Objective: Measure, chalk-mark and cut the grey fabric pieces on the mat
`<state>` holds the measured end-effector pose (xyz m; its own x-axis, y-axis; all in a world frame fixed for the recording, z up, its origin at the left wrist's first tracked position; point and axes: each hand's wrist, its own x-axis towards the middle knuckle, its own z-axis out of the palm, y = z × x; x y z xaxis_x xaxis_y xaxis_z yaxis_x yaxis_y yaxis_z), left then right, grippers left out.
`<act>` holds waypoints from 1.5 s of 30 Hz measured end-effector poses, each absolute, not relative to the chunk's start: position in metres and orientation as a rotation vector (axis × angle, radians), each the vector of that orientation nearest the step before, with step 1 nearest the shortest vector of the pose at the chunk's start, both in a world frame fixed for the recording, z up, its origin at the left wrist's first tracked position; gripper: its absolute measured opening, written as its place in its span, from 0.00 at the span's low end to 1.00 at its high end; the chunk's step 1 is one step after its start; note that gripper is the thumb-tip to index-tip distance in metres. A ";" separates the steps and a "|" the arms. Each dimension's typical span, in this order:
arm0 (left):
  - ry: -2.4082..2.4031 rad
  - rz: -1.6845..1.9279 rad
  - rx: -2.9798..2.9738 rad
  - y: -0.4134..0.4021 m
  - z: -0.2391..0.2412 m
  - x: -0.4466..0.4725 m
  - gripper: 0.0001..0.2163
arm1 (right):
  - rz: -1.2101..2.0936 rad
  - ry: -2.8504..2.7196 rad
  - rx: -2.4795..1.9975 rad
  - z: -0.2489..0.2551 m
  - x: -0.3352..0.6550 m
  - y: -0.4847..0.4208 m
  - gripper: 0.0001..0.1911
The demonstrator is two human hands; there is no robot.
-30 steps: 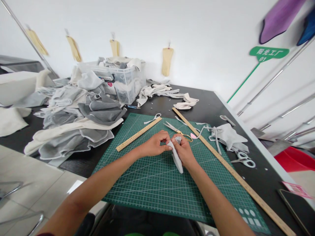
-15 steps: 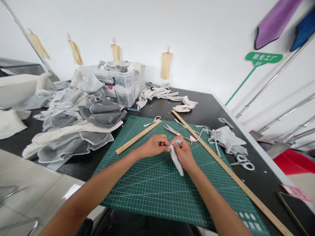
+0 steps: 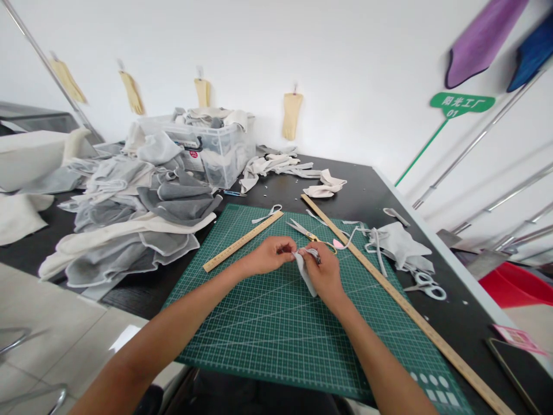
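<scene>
Over the middle of the green cutting mat (image 3: 268, 323), both hands work close together on a light grey piece of fabric (image 3: 306, 275). My right hand (image 3: 323, 268) is closed round the folded fabric, which hangs down on its left side. At the fabric's upper left edge, my left hand (image 3: 276, 253) pinches with thumb and forefinger. Gold-handled scissors (image 3: 309, 231) lie with blades apart on the mat just beyond the hands. A short wooden ruler (image 3: 242, 241) lies on the left of the mat, and a long wooden ruler (image 3: 389, 285) runs along its right side.
Grey and cream fabric pieces (image 3: 129, 213) are heaped at the left, before a clear plastic bin (image 3: 224, 153). White-handled scissors (image 3: 427, 285) and fabric scraps (image 3: 400, 245) lie on the right. A phone (image 3: 518, 369) rests near the right edge. Blue snips (image 3: 233, 193) lie behind the mat.
The fabric has been gathered further into my right hand, so a shorter end hangs below. The left hand keeps its pinch at nearly the same spot.
</scene>
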<state>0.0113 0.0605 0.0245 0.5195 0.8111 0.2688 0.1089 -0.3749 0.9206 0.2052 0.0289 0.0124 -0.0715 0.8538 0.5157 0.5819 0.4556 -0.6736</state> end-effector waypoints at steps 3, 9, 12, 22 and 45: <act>0.736 0.929 1.656 0.059 0.022 0.012 0.08 | 0.313 -1.812 -1.217 0.013 0.206 0.028 0.06; 0.763 1.016 1.615 0.062 0.019 0.014 0.18 | 0.353 -1.769 -1.167 0.015 0.205 0.026 0.06; 0.735 1.041 1.462 0.065 0.015 0.019 0.17 | 0.406 -1.716 -1.186 0.014 0.205 0.026 0.06; 0.666 1.087 1.170 0.062 0.011 0.027 0.21 | 0.400 -1.646 -1.209 0.011 0.204 0.026 0.06; 0.890 0.959 1.662 0.070 0.012 0.018 0.15 | 0.873 -1.287 -1.162 0.004 0.202 0.038 0.17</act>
